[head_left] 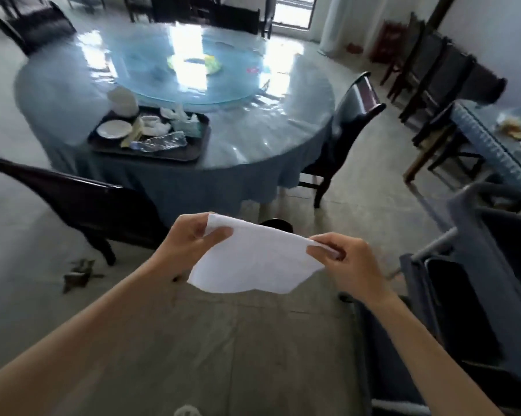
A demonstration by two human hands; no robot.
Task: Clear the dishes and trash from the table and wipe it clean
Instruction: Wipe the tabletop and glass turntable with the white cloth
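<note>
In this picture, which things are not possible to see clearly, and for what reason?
- Head view: items on the tray are blurred; a plate and a crushed bottle show, the white pieces stay unclear.
- Glare hides much of the glass turntable.
- The white cloth covers the floor behind it and some fingers of the left hand and right hand.
- The cart is cut off by the right edge.
- Floor debris is too blurred to name.

Near the camera the left hand [190,241] and right hand [347,259] each pinch a corner of a white cloth [253,259], spread between them above the floor; farther off, a round table [253,136] bears a dark tray [175,154] of dishes [114,129] and a crushed bottle [163,143] at its near left edge; dark chairs [352,115] stand around it.
</note>
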